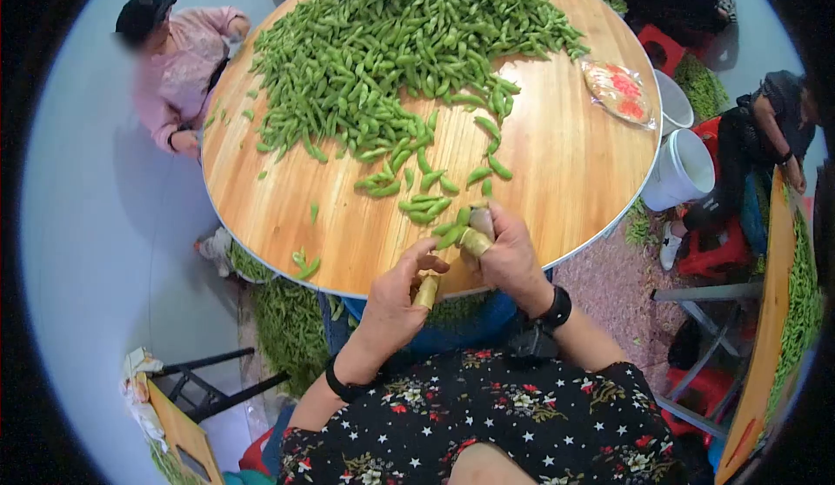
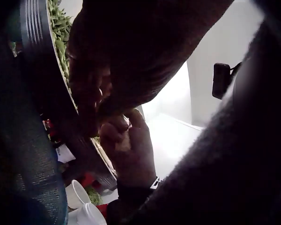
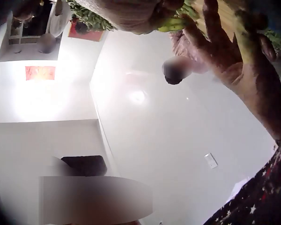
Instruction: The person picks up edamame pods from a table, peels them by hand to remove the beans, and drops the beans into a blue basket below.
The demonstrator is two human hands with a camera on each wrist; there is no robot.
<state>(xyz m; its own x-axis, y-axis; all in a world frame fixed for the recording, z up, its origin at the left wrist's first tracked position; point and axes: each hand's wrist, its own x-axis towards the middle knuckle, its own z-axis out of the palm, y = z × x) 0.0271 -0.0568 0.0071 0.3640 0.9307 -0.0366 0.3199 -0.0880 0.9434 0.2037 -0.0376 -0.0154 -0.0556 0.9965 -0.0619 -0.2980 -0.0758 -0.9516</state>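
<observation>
Green bean pods lie in a large pile (image 1: 383, 41) on a round wooden table (image 1: 557, 172), with several loose pods (image 1: 426, 208) nearer the front edge. The right hand (image 1: 509, 254) pinches green pods (image 1: 452, 231) between thumb and fingers; a yellowish cover wraps its thumb. Just left of it and lower, the left hand (image 1: 396, 302) is held with bent, spread fingers, a similar cover on its thumb, holding nothing visible. In the right wrist view a pod (image 3: 172, 24) shows at the right hand (image 3: 131, 14), beside the left hand's (image 3: 243, 65) spread fingers. The left wrist view is dark.
A clear packet (image 1: 619, 93) with red print lies at the table's right side. White buckets (image 1: 680, 170) stand beyond that edge. A person in pink (image 1: 187, 67) is at the left edge; another sits at far right. Pods fill the floor area (image 1: 291, 337) below left.
</observation>
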